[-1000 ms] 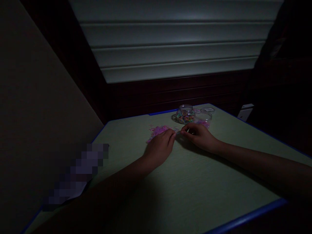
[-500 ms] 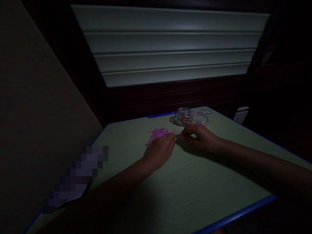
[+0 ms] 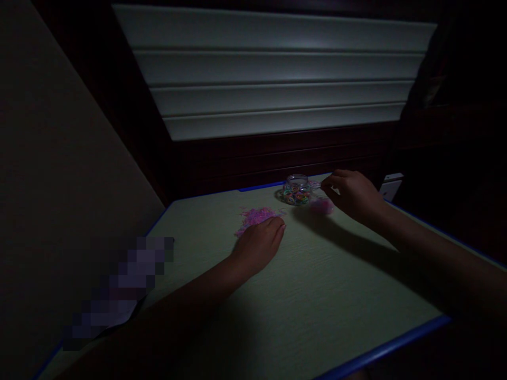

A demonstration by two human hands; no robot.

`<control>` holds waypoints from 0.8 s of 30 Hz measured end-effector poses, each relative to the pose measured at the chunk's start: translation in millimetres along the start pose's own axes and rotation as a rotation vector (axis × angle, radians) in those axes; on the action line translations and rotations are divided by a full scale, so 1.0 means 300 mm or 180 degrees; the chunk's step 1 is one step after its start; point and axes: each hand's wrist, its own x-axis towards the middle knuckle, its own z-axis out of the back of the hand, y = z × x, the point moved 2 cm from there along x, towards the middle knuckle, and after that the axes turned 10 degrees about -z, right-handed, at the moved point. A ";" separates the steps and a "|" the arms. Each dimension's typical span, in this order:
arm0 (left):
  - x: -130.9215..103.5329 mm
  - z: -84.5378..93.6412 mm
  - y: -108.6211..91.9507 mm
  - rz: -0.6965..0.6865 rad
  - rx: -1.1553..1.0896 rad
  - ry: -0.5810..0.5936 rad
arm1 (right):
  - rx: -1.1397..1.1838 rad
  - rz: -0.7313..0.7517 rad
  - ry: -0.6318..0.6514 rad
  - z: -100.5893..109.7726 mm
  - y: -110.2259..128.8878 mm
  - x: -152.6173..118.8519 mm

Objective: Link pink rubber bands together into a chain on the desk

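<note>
Closed fingers shape my left hand [image 3: 259, 246], which rests at the near right side of a pile of small pink and purple bands [image 3: 258, 215]; whatever it pinches is too small to make out. My right hand [image 3: 354, 195] is raised over a clear round container [image 3: 322, 205] with pink contents, thumb and fingertips pinched together, and anything between them is hidden. Just left of that container, an open clear jar [image 3: 296, 191] holds several multicoloured rings.
The pale green table [image 3: 317, 279] has a blue edge. A pixelated flat item [image 3: 119, 290] lies at its left side. Behind stands a panel with pale slats [image 3: 277, 68]. A white box-like object [image 3: 391, 189] is beyond the right edge.
My right hand has moved away from my left fingertips, up and to the right, over the pink container. The thin strand between the hands no longer shows. My left hand has stayed put.
</note>
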 end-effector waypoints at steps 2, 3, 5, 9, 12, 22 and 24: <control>0.000 -0.003 0.003 0.0003 0.0013 -0.0009 | -0.0306 -0.0151 0.0043 -0.002 -0.017 0.001; 0.000 -0.004 0.004 0.0005 0.0019 -0.0011 | -0.0439 -0.0200 0.0067 -0.004 -0.023 0.000; -0.001 -0.005 0.005 0.0008 0.0030 -0.0009 | -0.0605 -0.0257 0.0147 -0.007 -0.030 -0.002; -0.003 -0.003 0.003 0.0019 0.0046 0.0014 | -0.0682 -0.0295 0.0329 -0.011 -0.035 -0.002; -0.003 -0.001 0.002 -0.0012 0.0047 0.0011 | -0.0706 -0.0303 0.0408 -0.012 -0.032 -0.002; -0.002 -0.001 -0.002 -0.0008 0.0075 0.0027 | -0.0665 -0.0348 0.0576 -0.008 -0.020 -0.007; -0.002 0.000 -0.003 -0.0004 0.0082 0.0032 | -0.0651 -0.0367 0.0570 -0.009 -0.021 -0.007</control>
